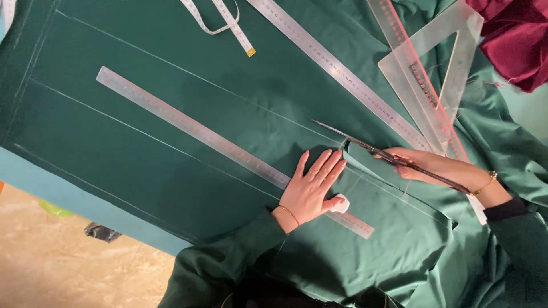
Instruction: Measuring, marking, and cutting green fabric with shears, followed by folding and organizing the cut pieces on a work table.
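Beige, marbled floor shows at the lower left corner, with a small dark crumpled scrap and a bit of yellow-green lying on it beside the pale blue edge of the table. Over that table spreads dark green fabric, smooth and flat on the left and marked with several long, thin chalk lines running slantwise. A long clear ruler lies on the cloth along one of these lines, reaching from the upper left down toward the middle. Near the top edge a white tape measure loops on the fabric. The left hand rests flat on the cloth with fingers stretched out and close together, pressing down over the lower end of the clear ruler; a small white piece of chalk sits tucked under its thumb. A second long metal ruler crosses the upper middle on a slant. Just to the right of the left hand, the right hand is closed around the handles of dark scissors, whose slender blades point up and left and meet the fabric at a cut edge along a chalk line. Behind that hand lie a clear set square and a ruler with red markings. Toward the right the green cloth bunches into folds, and dark red fabric is heaped in the top right corner.
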